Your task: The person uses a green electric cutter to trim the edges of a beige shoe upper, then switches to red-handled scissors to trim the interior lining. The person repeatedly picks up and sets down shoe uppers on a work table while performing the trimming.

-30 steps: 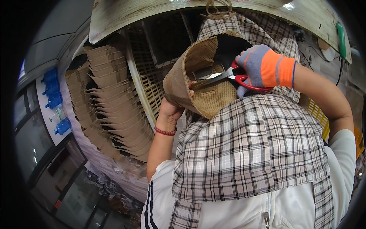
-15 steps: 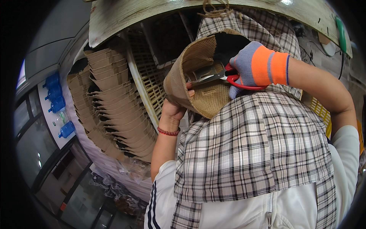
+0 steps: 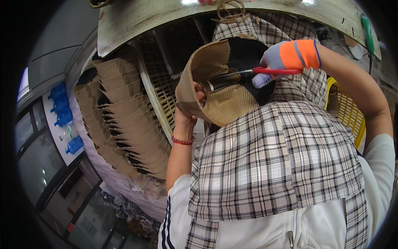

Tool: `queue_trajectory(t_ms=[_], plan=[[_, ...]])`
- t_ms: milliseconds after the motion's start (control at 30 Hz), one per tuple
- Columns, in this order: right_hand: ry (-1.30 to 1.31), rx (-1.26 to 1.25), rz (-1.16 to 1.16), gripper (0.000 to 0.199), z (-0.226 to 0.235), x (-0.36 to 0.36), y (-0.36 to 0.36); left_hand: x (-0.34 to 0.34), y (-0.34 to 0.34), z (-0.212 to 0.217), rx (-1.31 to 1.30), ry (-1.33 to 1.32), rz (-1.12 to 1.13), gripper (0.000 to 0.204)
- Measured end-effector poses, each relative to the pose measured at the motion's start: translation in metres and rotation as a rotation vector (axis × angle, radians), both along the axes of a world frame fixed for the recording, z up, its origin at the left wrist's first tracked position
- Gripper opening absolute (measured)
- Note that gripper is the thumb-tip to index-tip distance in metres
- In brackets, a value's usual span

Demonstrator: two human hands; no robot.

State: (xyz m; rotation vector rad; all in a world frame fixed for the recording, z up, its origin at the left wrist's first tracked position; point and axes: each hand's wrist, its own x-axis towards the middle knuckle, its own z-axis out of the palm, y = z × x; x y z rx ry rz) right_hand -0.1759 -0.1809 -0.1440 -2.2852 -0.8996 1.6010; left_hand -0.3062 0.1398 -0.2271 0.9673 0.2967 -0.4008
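A tan woven, bucket-shaped piece with a black lining sits tilted in front of my apron, its mouth facing me. My bare left hand is closed on its left wall; a few fingertips show inside through an opening, and the rest of the hand is behind the wall. My right hand, in a grey and orange glove, is closed round red-handled scissors. The blades reach left into the piece, close to my left fingertips, and are seen almost edge-on.
Stacks of similar brown pieces stand to the left, beside a cream slatted crate. A pale worktop crosses the far side, with a green-handled tool at its right. A yellow basket stands by my right arm.
My right hand has moved slightly right and up with the scissors, which have turned more edge-on. The left hand has shifted slightly, and more of its fingers show inside the piece.
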Motion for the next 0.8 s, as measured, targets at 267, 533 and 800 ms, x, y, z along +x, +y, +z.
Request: queue_trajectory(t_ms=[267, 533, 800], plan=[[0.536, 0.097, -0.159, 0.062, -0.017, 0.024, 0.01, 0.036, -0.014, -0.003, -0.039, -0.023, 0.134, 0.031], [0.455, 0.084, -0.12, 0.079, -0.006, 0.028, 0.032, 0.043, -0.014, 0.005, -0.006, 0.01, 0.117, 0.033], [0.225, -0.038, -0.272, 0.056, 0.01, 0.008, 0.035, 0.043, -0.015, 0.002, -0.018, -0.007, 0.12, 0.032]])
